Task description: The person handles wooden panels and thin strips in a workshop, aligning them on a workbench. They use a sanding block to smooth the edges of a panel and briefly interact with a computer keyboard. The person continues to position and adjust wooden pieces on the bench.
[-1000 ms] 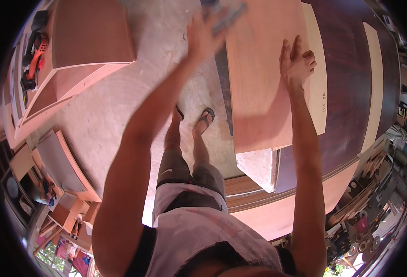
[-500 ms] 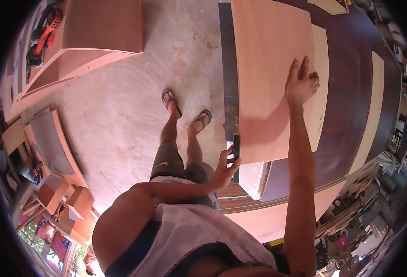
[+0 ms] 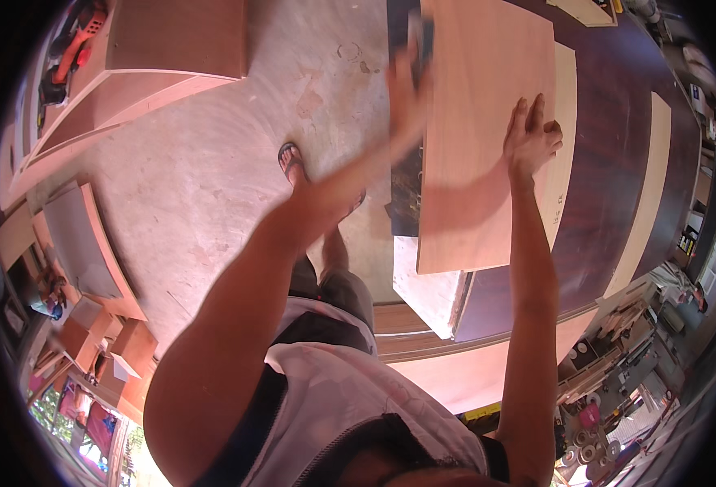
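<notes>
A pale wooden panel [image 3: 476, 154] lies on the workbench, its left edge facing me. My left hand [image 3: 407, 93], smeared by motion, is at the far part of that edge. It grips a dark hand-sized block [image 3: 421, 40] against the edge; the block is blurred too. My right hand [image 3: 531, 140] rests on the panel near its right side, fingers stretched out and holding nothing. Beneath the panel, another pale board [image 3: 566, 122] sticks out on the right.
The bench has a dark reddish-brown top [image 3: 610, 105] with a narrow pale strip [image 3: 649, 187] on it. A wooden cabinet [image 3: 175, 36] stands far left, near an orange power tool [image 3: 72, 49]. Boards [image 3: 90, 243] lean at the left. Concrete floor [image 3: 187, 195] lies between.
My left hand has swept the dark block away from me along the panel's left edge, from the near corner to the far part. The right hand has stayed on the panel.
</notes>
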Available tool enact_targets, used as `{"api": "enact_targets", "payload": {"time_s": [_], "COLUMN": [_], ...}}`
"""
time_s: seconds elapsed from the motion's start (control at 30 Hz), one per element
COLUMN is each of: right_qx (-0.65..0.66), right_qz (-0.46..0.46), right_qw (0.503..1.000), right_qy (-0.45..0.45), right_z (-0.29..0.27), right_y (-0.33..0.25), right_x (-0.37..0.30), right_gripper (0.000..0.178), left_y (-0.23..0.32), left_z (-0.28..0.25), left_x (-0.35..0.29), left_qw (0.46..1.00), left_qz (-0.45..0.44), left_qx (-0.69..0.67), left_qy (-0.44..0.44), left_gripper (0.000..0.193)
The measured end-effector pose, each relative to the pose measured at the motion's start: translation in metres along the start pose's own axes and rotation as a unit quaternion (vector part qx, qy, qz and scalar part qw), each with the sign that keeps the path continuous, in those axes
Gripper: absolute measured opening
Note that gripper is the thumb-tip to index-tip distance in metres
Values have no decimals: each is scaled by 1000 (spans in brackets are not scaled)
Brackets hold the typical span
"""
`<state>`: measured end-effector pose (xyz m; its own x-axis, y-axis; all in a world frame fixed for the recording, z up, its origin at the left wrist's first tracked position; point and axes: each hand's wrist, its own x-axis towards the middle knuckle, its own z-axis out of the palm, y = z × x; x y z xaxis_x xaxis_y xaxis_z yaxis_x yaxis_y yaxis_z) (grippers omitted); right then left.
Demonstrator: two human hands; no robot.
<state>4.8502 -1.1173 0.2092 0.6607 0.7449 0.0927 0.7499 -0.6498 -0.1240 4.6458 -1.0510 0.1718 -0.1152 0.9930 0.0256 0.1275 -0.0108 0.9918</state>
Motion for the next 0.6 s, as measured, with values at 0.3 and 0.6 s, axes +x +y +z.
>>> {"api": "enact_targets", "payload": {"time_s": [0.3,0.6], "right_qx": [47,36], "right_qz": [-38,-4], "right_qw": [998,998], "right_qy": [21,46], "right_z": [3,13], "right_y": [8,8], "right_x": [1,5], "right_gripper": [70,66], "left_y": [-4,52], "left_z": [-123,-27], "left_x": [-140,143], "left_qw": [859,868], "left_qz": [260,234], "left_qx": [210,420], "left_qy": [-388,-123], "left_gripper": [63,39]}}
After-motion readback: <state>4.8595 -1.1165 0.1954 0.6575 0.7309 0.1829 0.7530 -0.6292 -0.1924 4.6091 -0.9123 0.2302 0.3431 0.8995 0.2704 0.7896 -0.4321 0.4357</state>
